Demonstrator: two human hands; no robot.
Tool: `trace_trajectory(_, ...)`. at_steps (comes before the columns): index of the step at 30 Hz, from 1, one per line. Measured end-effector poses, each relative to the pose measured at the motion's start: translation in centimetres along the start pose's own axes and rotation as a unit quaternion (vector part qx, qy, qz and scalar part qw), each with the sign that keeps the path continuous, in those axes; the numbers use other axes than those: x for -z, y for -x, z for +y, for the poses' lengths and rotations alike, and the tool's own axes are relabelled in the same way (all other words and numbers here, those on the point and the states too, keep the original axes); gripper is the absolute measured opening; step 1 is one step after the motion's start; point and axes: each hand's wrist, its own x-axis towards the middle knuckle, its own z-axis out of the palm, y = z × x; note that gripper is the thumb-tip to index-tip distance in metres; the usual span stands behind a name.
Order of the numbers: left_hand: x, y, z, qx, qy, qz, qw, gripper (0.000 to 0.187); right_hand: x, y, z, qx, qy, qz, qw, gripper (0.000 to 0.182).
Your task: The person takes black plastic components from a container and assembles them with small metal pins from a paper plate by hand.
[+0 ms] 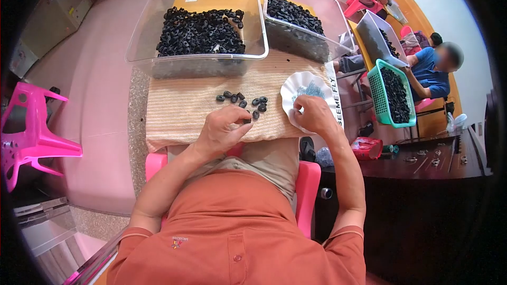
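Note:
On a striped cloth (179,106) lie several small black parts (242,104), loosely grouped. My left hand (224,127) is closed at the near side of this group, its fingertips pinching a black part (247,121). Over the near edge of a white scalloped dish (289,87), my right hand (311,113) has thumb and forefinger pressed together; anything between them is too small to make out. Tiny clear bluish pieces (311,89) lie in the dish, just beyond my right hand.
Two clear plastic bins (211,66) (301,46) of black parts stand at the far side. To the right are a green basket (384,110), a seated person in blue (430,71) and a dark table (422,166). A pink stool (45,126) stands left.

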Motion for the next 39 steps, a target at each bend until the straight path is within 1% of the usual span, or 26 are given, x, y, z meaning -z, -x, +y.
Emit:
trace_trajectory(4, -0.2, 0.3, -0.2, 0.007, 0.017, 0.004, 1.0, 0.016, -0.2, 0.6, 0.3, 0.014, -0.05, 0.095, 0.994, 0.016)
trace_trajectory(7, -0.3, 0.4, -0.3, -0.004, 0.024, 0.008, 1.0, 0.015, -0.2, 1.1, 0.4, 0.028, -0.091, 0.134, 0.986, 0.017)
trace_trajectory(9, -0.4, 0.4, -0.4, -0.011, 0.026, 0.011, 1.0, 0.015, -0.1, 1.5, -0.2, 0.014, -0.132, 0.151, 0.98, 0.016)
trace_trajectory(13, -0.4, 0.4, 0.1, 0.038, 0.067, -0.001, 0.997, 0.014, -0.7, 2.4, -1.3, 0.005, -0.2, 0.188, 0.962, 0.013)
trace_trajectory(15, -0.3, 0.5, 0.5, 0.073, 0.082, -0.018, 0.994, 0.014, -1.2, 2.9, -2.4, -0.032, -0.267, 0.172, 0.948, 0.014)
trace_trajectory(16, -0.3, 0.5, 0.5, 0.077, 0.084, -0.021, 0.993, 0.014, -1.6, 3.1, -2.9, -0.051, -0.3, 0.163, 0.939, 0.015)
trace_trajectory(18, -0.4, 0.6, 0.3, 0.084, 0.09, -0.027, 0.992, 0.015, -2.5, 3.4, -4.0, -0.036, -0.377, 0.147, 0.914, 0.014)
trace_trajectory(21, -0.7, 0.7, 0.2, 0.065, 0.083, -0.023, 0.994, 0.015, -3.2, 3.5, -6.6, -0.037, -0.489, 0.114, 0.864, 0.011)
trace_trajectory(24, -1.3, 1.1, 0.6, 0.134, 0.139, -0.012, 0.981, 0.02, -3.9, 3.4, -8.0, -0.016, -0.525, 0.086, 0.847, 0.011)
trace_trajectory(28, -1.3, 1.1, 0.8, 0.099, 0.113, -0.012, 0.989, 0.025, -4.0, 3.2, -8.7, 0.036, -0.471, 0.08, 0.878, 0.01)
trace_trajectory(30, -1.2, 1.1, 1.0, 0.085, 0.105, -0.009, 0.991, 0.027, -4.3, 3.3, -8.6, 0.028, -0.482, 0.067, 0.873, 0.01)
trace_trajectory(31, -1.1, 1.1, 0.9, 0.092, 0.105, -0.022, 0.99, 0.026, -4.5, 3.3, -8.6, 0.024, -0.488, 0.061, 0.87, 0.01)
trace_trajectory(33, -1.0, 1.3, 0.8, 0.107, 0.105, -0.048, 0.988, 0.026, -4.4, 3.3, -8.5, 0.025, -0.475, 0.066, 0.877, 0.013)
trace_trajectory(34, -1.0, 1.3, 0.9, 0.101, 0.093, -0.046, 0.989, 0.026, -4.4, 3.3, -8.5, 0.025, -0.469, 0.068, 0.88, 0.014)
trace_trajectory(39, -0.9, 1.2, 1.4, 0.081, 0.055, -0.042, 0.994, 0.024, -4.3, 3.4, -8.5, 0.065, -0.448, 0.084, 0.888, 0.015)
